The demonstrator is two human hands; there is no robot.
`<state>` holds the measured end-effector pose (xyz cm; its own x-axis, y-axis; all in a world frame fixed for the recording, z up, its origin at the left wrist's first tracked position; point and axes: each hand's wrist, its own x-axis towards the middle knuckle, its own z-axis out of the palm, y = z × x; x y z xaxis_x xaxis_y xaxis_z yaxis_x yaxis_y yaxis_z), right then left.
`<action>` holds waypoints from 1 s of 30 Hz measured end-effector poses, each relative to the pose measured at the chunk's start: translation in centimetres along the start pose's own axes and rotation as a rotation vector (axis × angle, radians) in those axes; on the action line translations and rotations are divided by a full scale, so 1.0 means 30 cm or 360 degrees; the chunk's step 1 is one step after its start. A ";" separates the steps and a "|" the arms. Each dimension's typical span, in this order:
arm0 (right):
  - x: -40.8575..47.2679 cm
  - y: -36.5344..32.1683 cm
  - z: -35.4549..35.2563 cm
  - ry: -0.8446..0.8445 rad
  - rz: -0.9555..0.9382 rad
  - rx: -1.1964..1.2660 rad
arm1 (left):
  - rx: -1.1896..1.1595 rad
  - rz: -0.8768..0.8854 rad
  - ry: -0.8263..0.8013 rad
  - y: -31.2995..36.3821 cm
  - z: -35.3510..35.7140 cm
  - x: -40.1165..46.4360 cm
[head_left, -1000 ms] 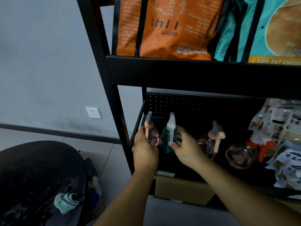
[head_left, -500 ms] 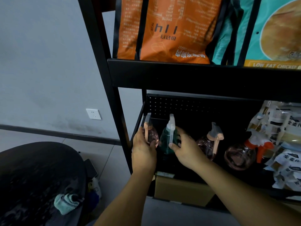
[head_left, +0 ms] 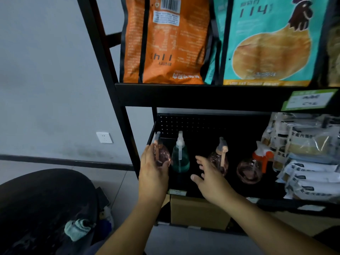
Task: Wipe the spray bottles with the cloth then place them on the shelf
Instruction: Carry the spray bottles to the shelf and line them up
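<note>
Where our view starts, low and close, a crumpled teal cloth (head_left: 78,229) with a soft, nubby weave lies on a rounded black seat (head_left: 42,205), well apart from the shelf (head_left: 202,97). Farther in, our left hand (head_left: 153,173) wraps its fingers around a round, clear pink spray bottle (head_left: 161,156) standing at the left end of the lower tier, gripping its bulbous plastic belly. Our right hand (head_left: 207,178) is released, fingers spread and straight, grasping nothing, hovering between the teal bottle (head_left: 180,160) and the second pink bottle (head_left: 219,159). That teal one is pear-shaped, translucent, with a slim white trigger head, and stands upright just beside the gripped bottle. Beyond our right hand comes a squat clear globe with an orange trigger (head_left: 252,167), then a heap of glossy plastic packets (head_left: 309,155). Below the tier sits a plain cardboard box (head_left: 199,212). Behind the bottles a black perforated metal panel (head_left: 193,124) closes the back. On the tier above stand a matte orange bag (head_left: 165,43) and a teal bag (head_left: 270,39) printed with a chicken.
</note>
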<state>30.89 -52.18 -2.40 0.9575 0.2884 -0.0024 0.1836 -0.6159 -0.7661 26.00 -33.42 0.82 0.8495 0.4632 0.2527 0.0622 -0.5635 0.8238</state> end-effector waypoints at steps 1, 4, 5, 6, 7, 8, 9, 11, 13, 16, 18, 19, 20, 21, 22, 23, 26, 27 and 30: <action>-0.022 0.003 -0.016 -0.0009 0.0006 0.0004 | 0.0005 0.0016 0.0006 0.009 -0.007 -0.015; -0.086 0.014 -0.066 -0.0009 0.0030 -0.0017 | 0.0015 0.0042 0.0015 0.032 -0.021 -0.058; -0.106 0.021 -0.081 -0.0008 0.0040 -0.0028 | 0.0026 0.0052 0.0016 0.038 -0.025 -0.071; -0.125 0.028 -0.095 0.0000 0.0045 -0.0044 | 0.0041 0.0073 0.0012 0.043 -0.027 -0.084; -0.141 0.039 -0.109 0.0012 0.0056 -0.0063 | 0.0051 0.0095 0.0002 0.048 -0.028 -0.097; -0.157 0.052 -0.124 0.0029 0.0072 -0.0081 | 0.0053 0.0116 -0.0010 0.053 -0.029 -0.110; -0.170 0.067 -0.138 0.0047 0.0096 -0.0091 | 0.0054 0.0132 -0.0029 0.057 -0.029 -0.123; -0.192 0.098 -0.170 0.0072 0.0165 -0.0092 | 0.0059 0.0149 -0.0083 0.065 -0.024 -0.146; -0.198 0.126 -0.201 0.0102 0.0240 -0.0079 | 0.0093 0.0164 -0.0146 0.072 -0.012 -0.166; -0.179 0.158 -0.228 0.0160 0.0295 -0.0039 | 0.0151 0.0201 -0.0235 0.081 0.018 -0.183; -0.157 0.174 -0.236 0.0180 0.0315 -0.0015 | 0.0171 0.0200 -0.0267 0.088 0.041 -0.185; -0.144 0.182 -0.235 0.0188 0.0322 0.0005 | 0.0183 0.0194 -0.0277 0.088 0.052 -0.184; -0.130 0.188 -0.234 0.0197 0.0327 0.0032 | 0.0191 0.0191 -0.0285 0.087 0.061 -0.182; -0.116 0.192 -0.230 0.0209 0.0332 0.0053 | 0.0198 0.0185 -0.0295 0.082 0.069 -0.179; -0.100 0.196 -0.227 0.0225 0.0333 0.0065 | 0.0209 0.0185 -0.0302 0.075 0.076 -0.176; -0.084 0.199 -0.221 0.0245 0.0331 0.0068 | 0.0222 0.0185 -0.0311 0.066 0.081 -0.172; -0.037 0.203 -0.208 0.0304 0.0300 0.0057 | 0.0272 0.0197 -0.0351 0.036 0.096 -0.157; -0.023 0.202 -0.206 0.0331 0.0292 0.0050 | 0.0280 0.0195 -0.0366 0.032 0.102 -0.151; 0.013 0.197 -0.198 0.0389 0.0289 0.0062 | 0.0263 0.0199 -0.0420 0.032 0.124 -0.136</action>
<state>33.68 -60.06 -3.10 0.9999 -0.0115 0.0095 0.0005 -0.6115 -0.7912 24.54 -38.39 -1.31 0.9609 0.2026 0.1886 0.0148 -0.7182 0.6957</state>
